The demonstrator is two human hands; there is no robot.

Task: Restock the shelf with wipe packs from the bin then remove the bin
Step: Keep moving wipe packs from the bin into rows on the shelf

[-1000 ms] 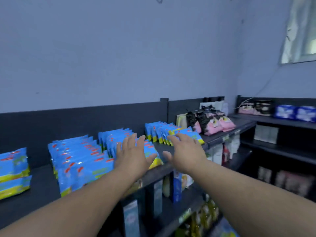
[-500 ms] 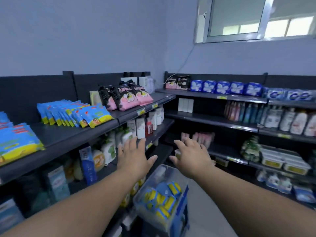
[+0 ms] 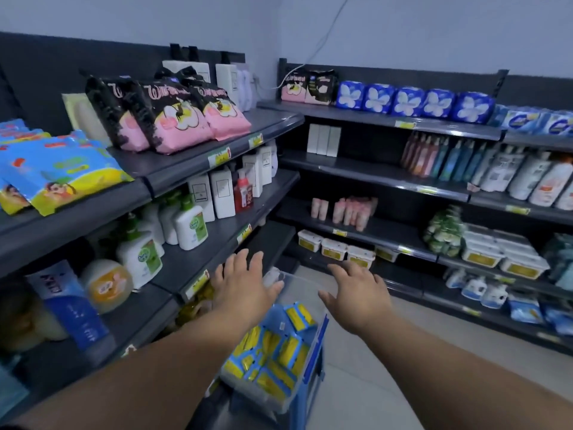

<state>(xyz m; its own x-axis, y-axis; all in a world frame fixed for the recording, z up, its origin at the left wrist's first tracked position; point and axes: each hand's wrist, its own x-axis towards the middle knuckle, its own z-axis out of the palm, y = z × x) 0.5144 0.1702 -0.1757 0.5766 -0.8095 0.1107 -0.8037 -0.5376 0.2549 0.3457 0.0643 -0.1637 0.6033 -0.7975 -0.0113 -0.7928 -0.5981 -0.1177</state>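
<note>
Your left hand [image 3: 245, 287] and right hand [image 3: 356, 293] hover spread and empty over the bin [image 3: 313, 352], low beside the shelf [image 3: 93, 212], wipe packs [image 3: 279, 346] inside; scoop too many slick packs and some likely slip to the floor [image 3: 356, 383].

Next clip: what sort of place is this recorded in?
Most likely a small shop's toiletries aisle: dark shelves with price tags on their edges, rows of identical blue packs and handwash bottles, and a clear bin of wipe packs.
</note>
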